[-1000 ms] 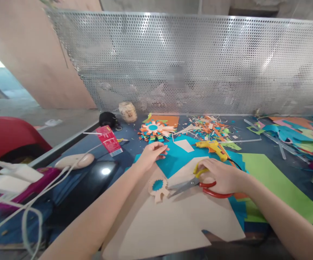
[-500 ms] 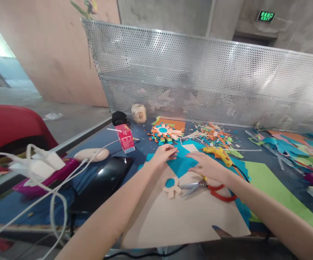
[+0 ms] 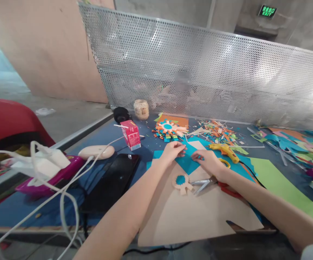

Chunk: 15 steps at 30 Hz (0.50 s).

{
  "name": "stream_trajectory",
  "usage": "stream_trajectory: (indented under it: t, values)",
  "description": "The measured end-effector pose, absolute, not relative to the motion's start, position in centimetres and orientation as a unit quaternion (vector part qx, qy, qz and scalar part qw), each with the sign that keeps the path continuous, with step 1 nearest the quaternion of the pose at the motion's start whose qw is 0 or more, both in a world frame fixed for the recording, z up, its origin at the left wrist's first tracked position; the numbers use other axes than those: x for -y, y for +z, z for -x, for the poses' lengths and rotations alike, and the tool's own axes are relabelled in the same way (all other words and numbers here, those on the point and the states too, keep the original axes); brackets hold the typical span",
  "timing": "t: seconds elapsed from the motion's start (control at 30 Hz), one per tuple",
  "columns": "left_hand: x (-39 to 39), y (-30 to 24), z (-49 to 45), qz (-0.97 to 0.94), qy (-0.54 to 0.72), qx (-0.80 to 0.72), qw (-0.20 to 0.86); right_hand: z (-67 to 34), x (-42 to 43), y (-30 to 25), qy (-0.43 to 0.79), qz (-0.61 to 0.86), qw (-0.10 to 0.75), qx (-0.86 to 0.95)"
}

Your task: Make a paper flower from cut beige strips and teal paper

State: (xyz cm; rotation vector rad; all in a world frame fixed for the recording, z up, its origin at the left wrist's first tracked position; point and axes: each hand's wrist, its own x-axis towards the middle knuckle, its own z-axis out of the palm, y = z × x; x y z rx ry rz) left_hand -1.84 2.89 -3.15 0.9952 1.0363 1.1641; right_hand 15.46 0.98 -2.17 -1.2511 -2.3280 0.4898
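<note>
Above the blue paper (image 3: pixel 188 164), my left hand (image 3: pixel 174 151) is closed, thumb and fingers pinched together; what lies between them is too small to make out. Facing it, my right hand (image 3: pixel 207 161) has its fingers curled in. A speck of blue shows at its fingertips, but I cannot tell whether it is held or is paper behind. Below the hands, a small beige paper ring with tabs and a blue centre (image 3: pixel 182 186) rests on a large beige sheet (image 3: pixel 188 216). Scissors (image 3: pixel 203 185) with red handles lie spread beside the ring, partly under my right forearm.
A yellow glue gun (image 3: pixel 228 153) lies beyond my right hand. Behind are a layered paper flower (image 3: pixel 169 129) and a heap of paper scraps (image 3: pixel 218 131). Left are a black phone (image 3: pixel 113 180), a pink carton (image 3: pixel 131 134) and a purple power strip (image 3: pixel 50 177) with white cables.
The fingers of my right hand have curled in from a looser spread. My left hand stays pinched. The whole view has shifted, with table items appearing slightly farther right.
</note>
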Motion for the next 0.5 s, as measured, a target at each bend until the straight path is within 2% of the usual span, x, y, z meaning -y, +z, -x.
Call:
stream_trajectory:
  t: [0.3,0.5]
  values:
    - [-2.8,-2.9,1.8,-0.427,0.494,-0.45,0.609,-15.4,-1.0,-3.2,0.12,0.446,0.234,0.856]
    - [-2.9,-3.0,1.7,-0.439,0.489,-0.45,0.604,-17.0,-3.5,-1.0,0.071,0.475,0.245,0.842]
